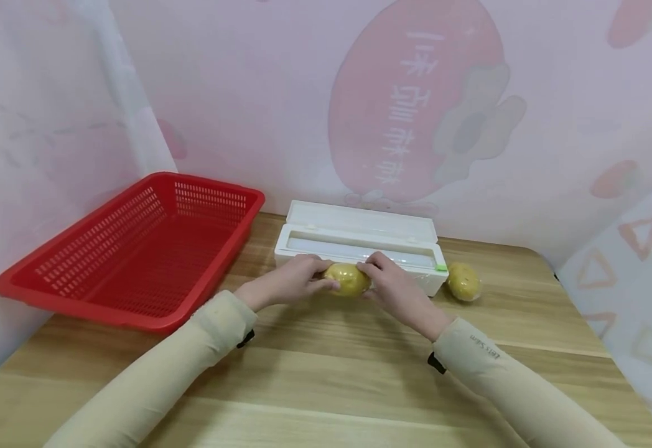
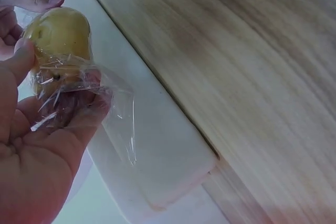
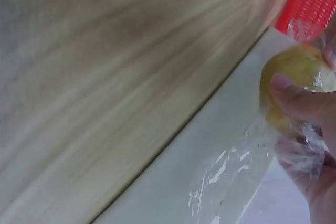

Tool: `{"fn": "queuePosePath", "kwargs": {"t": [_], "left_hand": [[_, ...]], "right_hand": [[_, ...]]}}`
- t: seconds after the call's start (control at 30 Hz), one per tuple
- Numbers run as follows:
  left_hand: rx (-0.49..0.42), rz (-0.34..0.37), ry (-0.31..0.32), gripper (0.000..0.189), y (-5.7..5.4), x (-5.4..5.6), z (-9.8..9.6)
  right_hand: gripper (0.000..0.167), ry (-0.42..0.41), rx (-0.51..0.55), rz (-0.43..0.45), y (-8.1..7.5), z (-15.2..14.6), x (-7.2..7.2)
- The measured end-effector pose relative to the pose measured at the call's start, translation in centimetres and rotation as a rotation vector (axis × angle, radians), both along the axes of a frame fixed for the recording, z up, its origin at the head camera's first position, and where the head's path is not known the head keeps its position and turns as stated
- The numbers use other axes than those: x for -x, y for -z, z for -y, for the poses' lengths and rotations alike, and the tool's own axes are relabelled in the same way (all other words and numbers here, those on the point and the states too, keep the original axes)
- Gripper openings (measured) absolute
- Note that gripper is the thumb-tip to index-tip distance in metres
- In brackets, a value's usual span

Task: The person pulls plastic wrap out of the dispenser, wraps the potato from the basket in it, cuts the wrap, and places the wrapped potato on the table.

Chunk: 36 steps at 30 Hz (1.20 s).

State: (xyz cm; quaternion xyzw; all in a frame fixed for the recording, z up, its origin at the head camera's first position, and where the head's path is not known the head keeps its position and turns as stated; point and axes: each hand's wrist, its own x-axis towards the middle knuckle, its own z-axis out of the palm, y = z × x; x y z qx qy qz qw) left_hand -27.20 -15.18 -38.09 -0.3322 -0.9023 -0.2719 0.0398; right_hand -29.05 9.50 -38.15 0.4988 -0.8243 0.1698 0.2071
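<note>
Between both hands is a yellow potato point(image 1: 349, 279) with clear cling film point(image 2: 123, 111) around it. My left hand point(image 1: 295, 281) grips one end, thumb on the near side, and loose film spreads over its fingers in the left wrist view. The other end is held by my right hand point(image 1: 399, 291), whose thumb presses on the potato in the right wrist view, with crumpled film at its fingers. Just behind the hands stands a white cling film dispenser point(image 1: 435, 283), its lid point(image 1: 359, 222) raised and a film roll inside. A second wrapped potato point(image 1: 463, 282) lies by its right end.
A large red plastic basket point(image 1: 214, 291) with slotted sides stands on the left of the wooden table point(image 1: 326, 367). Behind the table hangs a pale pink printed curtain point(image 1: 247, 93), which also runs along both sides.
</note>
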Motion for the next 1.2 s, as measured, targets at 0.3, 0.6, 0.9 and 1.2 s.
{"fn": "queuePosePath", "kwargs": {"t": [0.3, 0.6, 0.9, 1.2], "left_hand": [[0.008, -0.016, -0.122, 0.044, -0.1, -1.1, -0.5], [0.062, -0.056, -0.198, 0.054, -0.1, -1.4, -0.4], [-0.081, -0.09, -0.123, 0.033, 0.7, -0.8, -0.2], [-0.141, -0.088, -0.089, 0.033, 1.4, -0.4, 0.5]], "right_hand": [[0.047, -0.097, 0.128, 0.178, 0.4, -1.4, 1.4], [0.035, -0.12, 0.179, 0.221, 1.1, -1.3, 1.4], [0.03, -0.056, 0.263, 0.293, 1.5, -1.0, 1.8], [0.027, 0.011, 0.309, 0.471, 1.4, -1.0, 1.5]]}}
